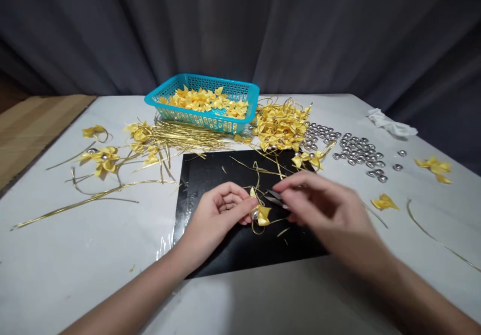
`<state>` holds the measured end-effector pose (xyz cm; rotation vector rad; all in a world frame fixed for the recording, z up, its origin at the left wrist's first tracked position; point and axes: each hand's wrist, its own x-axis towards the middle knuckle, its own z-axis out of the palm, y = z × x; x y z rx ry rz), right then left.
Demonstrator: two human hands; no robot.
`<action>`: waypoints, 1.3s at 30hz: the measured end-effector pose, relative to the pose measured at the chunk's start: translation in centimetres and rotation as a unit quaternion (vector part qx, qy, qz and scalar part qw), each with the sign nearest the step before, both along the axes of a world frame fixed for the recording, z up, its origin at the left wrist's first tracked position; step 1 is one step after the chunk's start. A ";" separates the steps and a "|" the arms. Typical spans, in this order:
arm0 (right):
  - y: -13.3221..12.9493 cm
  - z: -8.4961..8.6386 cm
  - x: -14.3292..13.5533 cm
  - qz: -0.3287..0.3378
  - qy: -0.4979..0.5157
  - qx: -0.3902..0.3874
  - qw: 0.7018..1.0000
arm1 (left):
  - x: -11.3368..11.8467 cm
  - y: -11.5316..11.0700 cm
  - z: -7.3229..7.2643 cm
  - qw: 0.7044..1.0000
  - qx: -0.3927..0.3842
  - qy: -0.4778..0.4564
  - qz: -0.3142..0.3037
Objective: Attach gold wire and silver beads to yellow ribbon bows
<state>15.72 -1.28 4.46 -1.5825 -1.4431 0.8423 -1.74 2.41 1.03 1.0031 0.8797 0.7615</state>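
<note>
My left hand (229, 205) pinches a yellow satin ribbon flower (263, 215) between thumb and fingers, above the black mat. A silver bead (255, 214) sits at the flower's centre, and thin gold cord loops out above and below it. In my right hand (319, 199) is a small pair of scissors (275, 198); its pointed metal blades are apart and aim left at the cord beside the flower. The scissors' handles are hidden in my fingers, and that hand is slightly blurred. Short cord scraps lie on the black mat (210, 260).
A turquoise basket (165, 94) of yellow ribbon petals stands at the back. Before it lies a bundle of gold cords (184, 137). Beaded flowers (280, 124) are heaped to its right, beside scattered silver beads (358, 152). A white cloth (391, 123) lies far right.
</note>
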 end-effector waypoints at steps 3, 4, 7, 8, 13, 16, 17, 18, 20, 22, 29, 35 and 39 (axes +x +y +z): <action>-0.7 -1.1 -1.9 0.071 -0.075 0.030 0.994 | 0.1 0.0 0.1 1.000 0.008 0.011 0.006; -0.8 -1.3 -2.1 0.080 -0.091 0.035 0.992 | 0.1 0.0 0.1 1.000 0.008 0.015 0.006; -0.5 -1.6 -1.7 0.076 -0.094 0.020 0.993 | 0.2 0.0 0.1 1.000 0.012 0.023 0.003; -0.4 -1.5 -1.6 0.070 -0.080 0.003 0.994 | 0.2 0.1 0.1 1.000 0.016 0.025 0.002; 0.3 -1.3 -1.2 0.035 0.022 -0.125 0.991 | 0.0 0.0 0.0 0.998 0.034 0.047 0.000; 0.3 -1.3 -1.1 0.021 0.085 -0.160 0.983 | 0.0 0.0 -0.1 0.998 0.039 0.055 -0.010; 0.3 -1.4 -1.0 0.022 0.106 -0.161 0.981 | 0.0 0.0 -0.1 0.998 0.039 0.056 -0.014; 0.3 -1.5 -0.9 0.025 0.125 -0.160 0.979 | 0.1 0.0 -0.1 0.998 0.038 0.055 -0.017; 0.3 -1.7 -0.7 0.033 0.153 -0.161 0.975 | 0.1 0.1 -0.1 0.998 0.035 0.048 -0.019; 0.4 -1.8 -0.6 0.037 0.168 -0.164 0.971 | 0.1 0.1 -0.1 0.998 0.032 0.043 -0.018; 0.5 -2.0 -0.6 0.031 0.204 -0.171 0.964 | -0.1 0.0 -0.1 0.999 0.040 0.016 -0.027; 0.6 -1.8 -0.5 0.040 0.196 -0.177 0.964 | -0.2 -0.1 0.0 0.996 0.087 0.012 -0.016; 0.7 -1.7 -0.7 0.020 0.165 -0.178 0.970 | -0.1 0.1 -0.3 1.000 0.024 0.000 -0.010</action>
